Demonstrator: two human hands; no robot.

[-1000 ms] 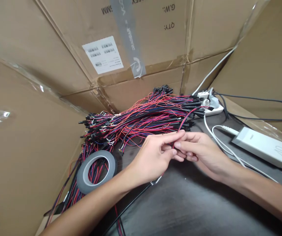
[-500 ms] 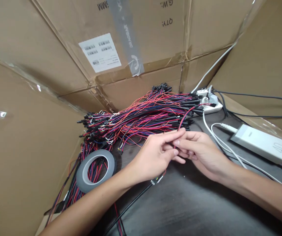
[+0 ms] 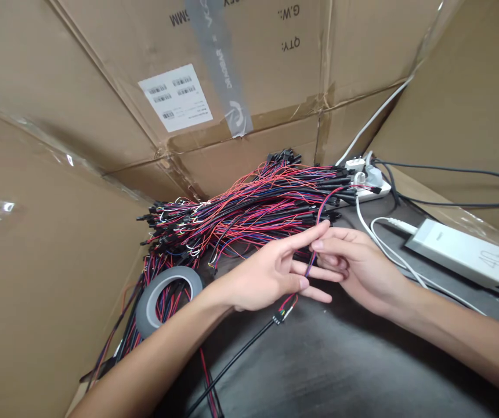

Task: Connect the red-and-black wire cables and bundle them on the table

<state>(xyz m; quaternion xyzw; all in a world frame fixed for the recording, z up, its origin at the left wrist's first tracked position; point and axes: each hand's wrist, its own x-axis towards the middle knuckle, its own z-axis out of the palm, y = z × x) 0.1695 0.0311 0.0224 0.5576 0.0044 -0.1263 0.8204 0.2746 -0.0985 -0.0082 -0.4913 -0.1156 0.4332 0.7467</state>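
Note:
A thin bundle of red, blue and black wires (image 3: 324, 204) runs down between my two hands. Its lower end meets a small connector with coloured leads (image 3: 279, 316), joined to a black cable (image 3: 236, 357). The wires cross the fingers of my left hand (image 3: 271, 267) and pass under its thumb, which lies against them; its index and other fingers are stretched and spread. My right hand (image 3: 354, 261) pinches the same wires between thumb and fingertips, just right of the left index finger. The exact pinch point is partly hidden.
A large heap of wire harnesses (image 3: 241, 203) lies behind the hands. A grey tape roll (image 3: 145, 310) rests at left on more wires. At right are a power strip (image 3: 373, 193), white cables and a white power adapter (image 3: 462, 249). Cardboard walls (image 3: 275, 75) surround the dark table (image 3: 340, 371).
My left fingers have spread apart and straightened, showing more of the wires between the hands. The connector has moved slightly right, and the right hand keeps its pinch.

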